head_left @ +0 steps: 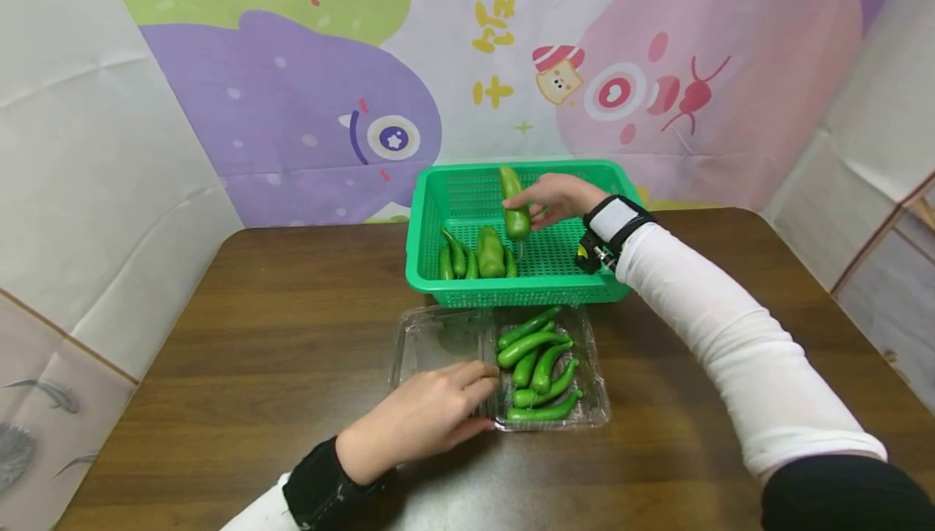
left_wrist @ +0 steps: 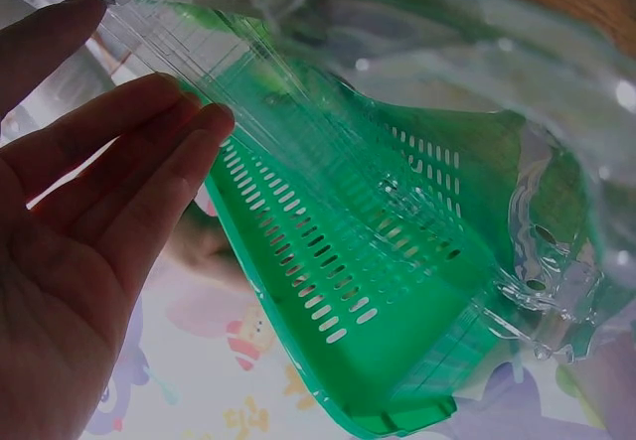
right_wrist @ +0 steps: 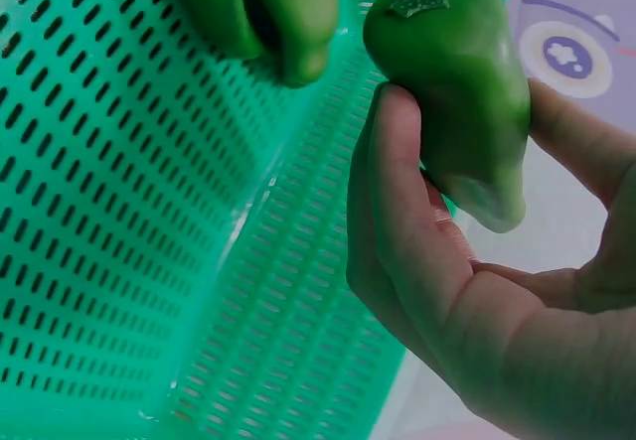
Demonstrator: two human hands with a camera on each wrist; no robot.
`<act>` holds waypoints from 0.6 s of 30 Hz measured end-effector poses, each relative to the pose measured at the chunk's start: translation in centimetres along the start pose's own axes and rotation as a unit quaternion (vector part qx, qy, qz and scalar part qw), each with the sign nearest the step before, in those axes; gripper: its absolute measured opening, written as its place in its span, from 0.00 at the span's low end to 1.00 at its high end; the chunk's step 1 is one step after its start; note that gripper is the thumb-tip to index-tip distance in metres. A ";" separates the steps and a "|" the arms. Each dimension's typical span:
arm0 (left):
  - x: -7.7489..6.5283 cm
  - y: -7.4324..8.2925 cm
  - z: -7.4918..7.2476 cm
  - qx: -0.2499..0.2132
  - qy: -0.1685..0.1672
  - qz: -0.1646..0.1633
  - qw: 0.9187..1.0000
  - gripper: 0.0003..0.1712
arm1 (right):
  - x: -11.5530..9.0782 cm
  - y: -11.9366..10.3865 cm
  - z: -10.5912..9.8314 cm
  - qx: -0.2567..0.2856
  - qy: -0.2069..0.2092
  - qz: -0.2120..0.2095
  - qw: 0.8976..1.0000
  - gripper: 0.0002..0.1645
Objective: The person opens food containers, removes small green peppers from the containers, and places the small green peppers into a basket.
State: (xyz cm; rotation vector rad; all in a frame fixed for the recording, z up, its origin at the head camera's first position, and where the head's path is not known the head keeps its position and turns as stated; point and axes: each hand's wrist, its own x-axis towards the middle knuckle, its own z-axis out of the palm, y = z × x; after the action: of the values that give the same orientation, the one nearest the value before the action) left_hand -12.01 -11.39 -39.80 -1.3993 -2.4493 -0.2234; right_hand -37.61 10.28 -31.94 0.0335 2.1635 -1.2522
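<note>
My right hand pinches a large green pepper between thumb and fingers, held upright over the green basket. In the right wrist view the pepper shows its stem at the top and its tapered tip below. My left hand rests at the middle fold of a clear plastic clamshell box, fingertips against the plastic wall. The box lies with its lid folded out to the left. Several slim green chili peppers lie in its right half.
In the basket's left part lie another large green pepper and several slim green chilies. The basket stands right behind the clamshell on a brown wooden table. A printed cartoon cloth hangs behind it.
</note>
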 end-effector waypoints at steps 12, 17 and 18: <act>0.0 0.0 0.1 0.000 -0.003 -0.001 1.000 0.22 | 1.8 1.5 0.1 -0.023 -0.007 0.021 0.999 0.53; 0.0 0.0 0.1 0.003 -0.003 0.000 1.000 0.22 | 2.2 1.9 0.3 -0.032 -0.024 0.041 0.998 0.54; 0.0 0.0 0.1 0.003 -0.002 0.000 1.000 0.22 | 2.3 2.0 0.3 -0.035 -0.030 0.046 0.998 0.54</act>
State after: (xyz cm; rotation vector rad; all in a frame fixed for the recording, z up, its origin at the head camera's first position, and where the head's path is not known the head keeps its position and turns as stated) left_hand -11.99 -11.41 -39.88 -1.3977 -2.4523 -0.2116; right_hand -38.65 10.47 -34.79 0.0638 2.1283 -1.1112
